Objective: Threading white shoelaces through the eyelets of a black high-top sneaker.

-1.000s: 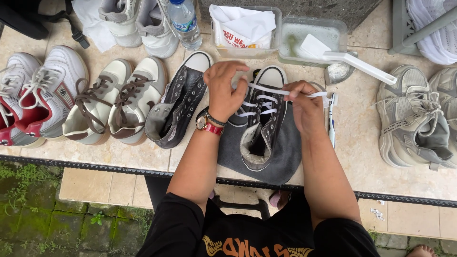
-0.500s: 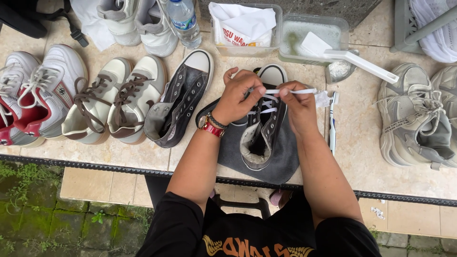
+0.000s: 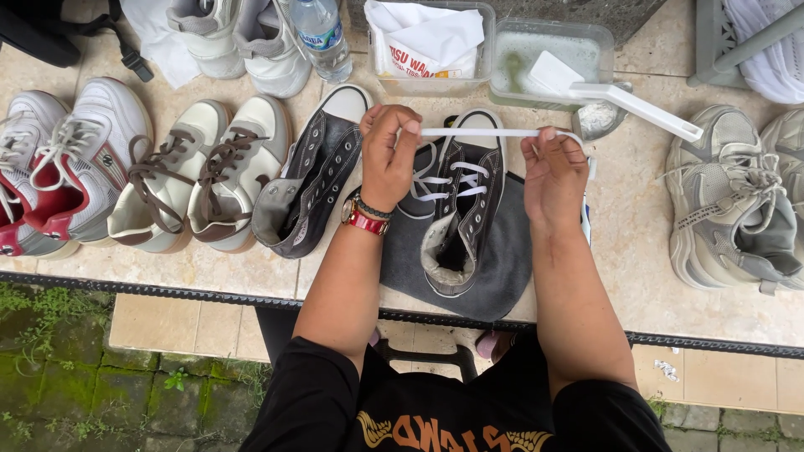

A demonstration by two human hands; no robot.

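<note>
Both hands raised, level with each other

The left hand [image 3: 389, 155] is curled into a pinching fist, wrist bent; the right hand [image 3: 553, 172] pinches likewise, both forearms reaching forward, well apart.

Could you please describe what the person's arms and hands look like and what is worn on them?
Both forearms are bare below short black sleeves. The left hand has a red-strapped watch with a gold case and a dark beaded bracelet at the wrist. The right hand wears nothing: no gloves, no rings visible.
</note>
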